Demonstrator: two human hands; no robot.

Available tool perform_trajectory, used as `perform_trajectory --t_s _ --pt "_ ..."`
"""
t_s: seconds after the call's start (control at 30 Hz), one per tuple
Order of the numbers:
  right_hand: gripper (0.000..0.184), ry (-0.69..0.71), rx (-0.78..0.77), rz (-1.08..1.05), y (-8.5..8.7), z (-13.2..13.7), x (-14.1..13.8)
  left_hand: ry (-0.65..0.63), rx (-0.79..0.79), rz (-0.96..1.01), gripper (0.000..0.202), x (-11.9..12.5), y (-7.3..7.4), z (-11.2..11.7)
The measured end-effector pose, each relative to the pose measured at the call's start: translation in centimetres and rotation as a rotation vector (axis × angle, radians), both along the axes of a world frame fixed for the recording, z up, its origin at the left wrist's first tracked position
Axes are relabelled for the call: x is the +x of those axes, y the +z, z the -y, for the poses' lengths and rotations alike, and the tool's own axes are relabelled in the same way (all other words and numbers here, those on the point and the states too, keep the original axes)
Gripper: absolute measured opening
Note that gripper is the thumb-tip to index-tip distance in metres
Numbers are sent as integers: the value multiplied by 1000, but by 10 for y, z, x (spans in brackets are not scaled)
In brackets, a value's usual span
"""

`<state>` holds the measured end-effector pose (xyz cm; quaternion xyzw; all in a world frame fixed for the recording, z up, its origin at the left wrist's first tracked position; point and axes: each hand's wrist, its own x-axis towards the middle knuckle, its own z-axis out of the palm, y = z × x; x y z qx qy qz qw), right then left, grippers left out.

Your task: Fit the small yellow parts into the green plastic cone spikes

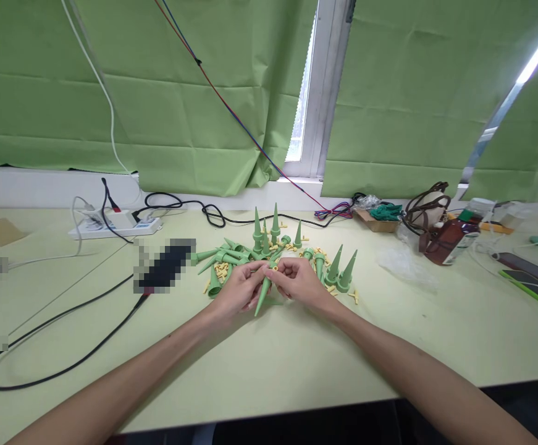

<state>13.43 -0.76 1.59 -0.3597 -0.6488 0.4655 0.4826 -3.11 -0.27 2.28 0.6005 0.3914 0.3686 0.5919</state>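
Both of my hands meet over the table around one green plastic watering spike point(263, 296), its point slanting down toward me. My left hand point(241, 285) is closed around its wide end. My right hand point(299, 279) is closed too, its thumb pressing at that same end. A small yellow valve piece point(275, 269) shows between the fingers; how far it sits in the spike is hidden. Behind my hands lies a pile of green spikes point(234, 247) mixed with small yellow T-shaped valves point(222, 271). Several spikes stand point up, including one point(347, 272) to the right of my right hand.
Left of the pile lies a blurred dark device point(167, 266) with a black cable looping over the table. A white power strip point(115, 224) is at the back left. On the right are a crumpled plastic bag point(405, 266), a dark bottle point(451, 238) and a small cardboard box point(377, 221).
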Motion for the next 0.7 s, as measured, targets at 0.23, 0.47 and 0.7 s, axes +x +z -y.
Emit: perform_trajectory --t_s 0.23,0.47,0.7 --pt "42 10 -7 7 1 0 1 11 -13 1 37 0 -1 -1" --pt "42 17 -13 13 2 0 2 7 -17 2 35 1 -1 -1" --pt "43 12 -1 30 2 0 2 11 -34 29 38 1 1 -1"
